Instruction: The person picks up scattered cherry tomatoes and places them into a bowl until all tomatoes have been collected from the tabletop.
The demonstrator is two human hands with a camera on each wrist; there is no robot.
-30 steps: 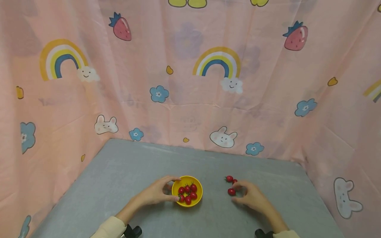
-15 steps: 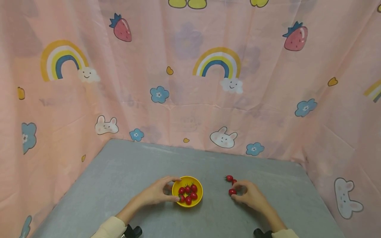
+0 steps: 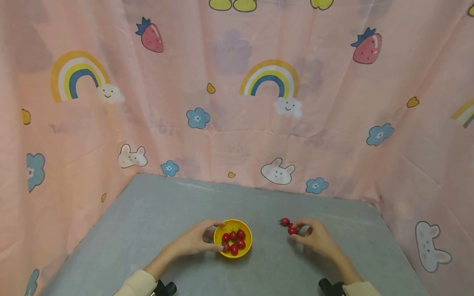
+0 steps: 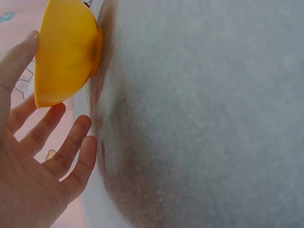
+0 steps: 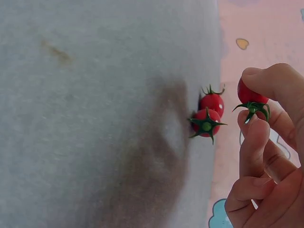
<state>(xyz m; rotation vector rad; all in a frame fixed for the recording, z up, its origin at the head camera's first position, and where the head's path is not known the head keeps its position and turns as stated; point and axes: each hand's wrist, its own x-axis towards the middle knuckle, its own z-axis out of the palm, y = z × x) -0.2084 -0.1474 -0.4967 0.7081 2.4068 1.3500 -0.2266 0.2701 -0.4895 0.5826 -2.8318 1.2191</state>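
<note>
Left hand (image 3: pixel 198 237) grips the yellow bowl (image 4: pixel 69 52) midway between the side edges of the counter (image 3: pixel 207 197). Right hand (image 3: pixel 314 238) pinches a tomato (image 3: pixel 292 231) above the surface, beside two loose tomatoes (image 5: pixel 207 122), toward the right edge.

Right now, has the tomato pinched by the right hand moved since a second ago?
Yes: the pinched tomato has shifted upward in the head view, toward the back edge of the table.

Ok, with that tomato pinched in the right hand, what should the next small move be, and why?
Probably carry the pinched tomato over to the yellow bowl. The right hand appears to hold it clear of the table, the left hand holds the bowl at its edge, and six tomatoes already lie inside, with space for another.
</note>
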